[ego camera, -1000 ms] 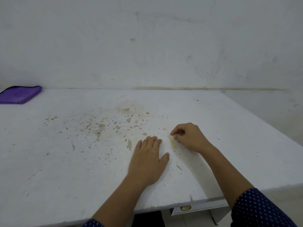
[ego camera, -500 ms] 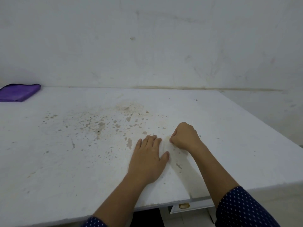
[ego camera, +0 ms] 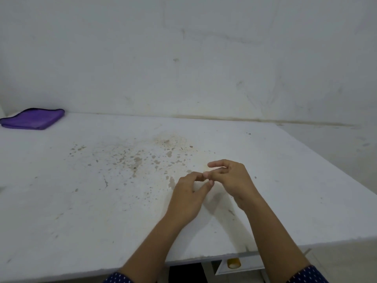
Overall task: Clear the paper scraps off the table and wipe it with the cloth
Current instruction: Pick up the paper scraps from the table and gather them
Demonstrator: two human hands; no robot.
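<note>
My left hand [ego camera: 187, 199] and right hand [ego camera: 231, 180] meet at curled fingertips over the stained white tabletop [ego camera: 295, 180]; whether they pinch anything is unclear. The folded purple cloth [ego camera: 33, 119] lies far left, by the wall [ego camera: 183, 58].

The white table [ego camera: 285, 190] bears brown specks [ego camera: 136, 160] just beyond and left of the left hand [ego camera: 186, 199]. A folded purple cloth [ego camera: 33, 119] lies far off to its left.

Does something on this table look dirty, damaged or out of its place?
Yes. Brown stains are scattered over the middle of the table, as if something spilled and dried. A thin crack-like line marks the surface on their near left side. The cloth lies folded at the far left, untouched.
</note>
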